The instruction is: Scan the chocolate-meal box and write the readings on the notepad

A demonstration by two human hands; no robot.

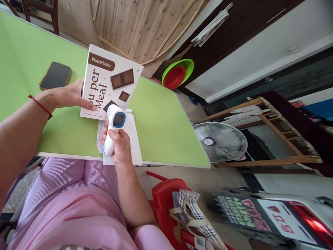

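A white box with brown chocolate pictures and the word NutriMotion (104, 78) stands tilted over the green table (158, 128). My left hand (71, 95) grips its left edge, thumb on the front. In my right hand (121, 146) is a white infrared thermometer (110, 146), its blue-rimmed screen facing me and its head in front of the box's lower right corner. Beneath that hand lie a white sheet or flat box (135, 146) and a printed paper (100, 135), partly covered. A dark phone (55, 75) rests on the table beyond my left wrist.
Right of the table stands a fan (221, 140) beside a wooden frame (281, 133). A red chair (166, 194) holding a checked bag (191, 211) is near my right elbow. Green and red basins (188, 71) sit past the far corner, by a round wooden board (140, 24).
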